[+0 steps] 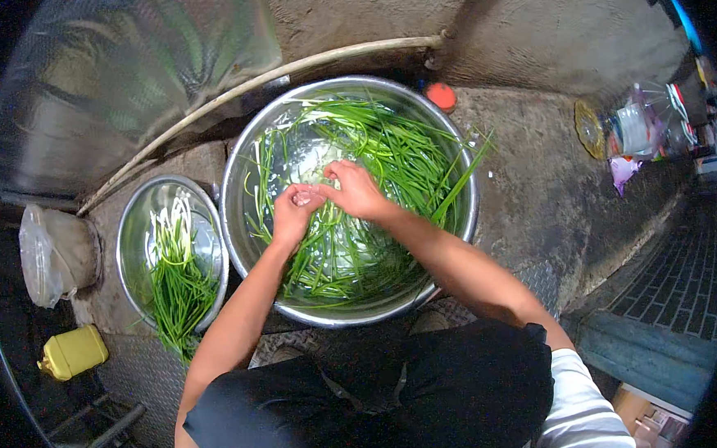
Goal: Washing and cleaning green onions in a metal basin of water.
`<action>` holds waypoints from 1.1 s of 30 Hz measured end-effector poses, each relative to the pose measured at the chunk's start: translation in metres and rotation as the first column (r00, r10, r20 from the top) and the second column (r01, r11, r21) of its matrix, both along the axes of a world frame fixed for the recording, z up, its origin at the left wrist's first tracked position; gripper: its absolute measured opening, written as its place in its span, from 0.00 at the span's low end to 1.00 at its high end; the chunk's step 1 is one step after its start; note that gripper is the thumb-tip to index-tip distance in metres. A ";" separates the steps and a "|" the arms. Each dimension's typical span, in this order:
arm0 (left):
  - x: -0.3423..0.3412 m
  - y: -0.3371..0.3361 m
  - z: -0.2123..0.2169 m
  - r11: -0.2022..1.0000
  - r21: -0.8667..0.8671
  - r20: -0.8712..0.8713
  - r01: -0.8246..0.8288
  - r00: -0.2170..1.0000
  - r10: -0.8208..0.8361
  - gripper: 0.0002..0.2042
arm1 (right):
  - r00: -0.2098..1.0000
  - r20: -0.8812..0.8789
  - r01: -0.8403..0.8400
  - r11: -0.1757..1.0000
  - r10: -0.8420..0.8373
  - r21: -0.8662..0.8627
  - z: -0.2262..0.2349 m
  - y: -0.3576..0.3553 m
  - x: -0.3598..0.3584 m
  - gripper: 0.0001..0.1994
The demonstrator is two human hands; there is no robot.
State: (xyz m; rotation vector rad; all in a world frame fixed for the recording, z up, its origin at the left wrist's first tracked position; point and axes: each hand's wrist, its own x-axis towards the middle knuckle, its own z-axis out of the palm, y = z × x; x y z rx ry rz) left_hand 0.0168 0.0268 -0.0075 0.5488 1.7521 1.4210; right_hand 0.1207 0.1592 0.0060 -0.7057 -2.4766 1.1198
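Both hands meet over the big bowl [452,144]. The left hand [294,211] is curled shut, pinching chives [387,152]; the right hand [356,190] is half closed, fingertips on the same stalks. The chives fill the bowl, mostly running lower-left to upper-right.

Long green chives [387,152] — loose, tangled, wet — lie across the large steel basin [465,217].

Steel bowls: 2, large bowl [452,148] right, small bowl [133,229] left, both with green chives, hands: 2, left hand [294,214], right hand [355,190], yellow jug [72,352]: 1, near left, plastic bag [52,255]: 1, hose [283,72]: 1, far
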 end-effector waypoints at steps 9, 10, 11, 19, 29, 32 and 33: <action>0.005 0.005 0.012 0.999 0.016 0.074 0.045 0.996 -0.046 0.18 | 0.991 0.125 0.030 0.862 0.038 -0.505 -0.033 0.013 0.001 0.15; 0.007 0.007 0.009 0.999 0.019 0.078 0.050 0.996 -0.051 0.18 | 0.989 0.150 0.054 0.889 0.016 -0.454 -0.037 0.014 0.002 0.14; 0.006 0.006 0.008 0.998 0.022 0.086 0.051 0.995 -0.052 0.18 | 0.986 0.167 0.070 0.910 -0.001 -0.408 -0.036 0.011 0.001 0.12; -0.002 -0.006 -0.003 0.991 -0.091 0.047 0.097 0.995 -0.093 0.19 | 0.977 0.210 0.040 0.960 0.020 -0.277 -0.019 0.019 0.000 0.09; -0.039 -0.036 0.077 0.956 -0.104 0.167 0.274 0.953 -0.255 0.16 | 0.772 -0.017 0.626 0.764 -0.636 -0.159 -0.007 0.043 -0.009 0.11; -0.044 -0.047 0.106 0.936 -0.135 0.147 0.325 0.941 -0.306 0.16 | 0.739 -0.027 0.660 0.732 -0.673 -0.170 -0.010 0.055 -0.002 0.12; -0.044 -0.049 0.111 0.942 -0.111 0.199 0.318 0.935 -0.292 0.16 | 0.731 0.006 0.667 0.712 -0.683 -0.220 -0.011 0.059 0.001 0.11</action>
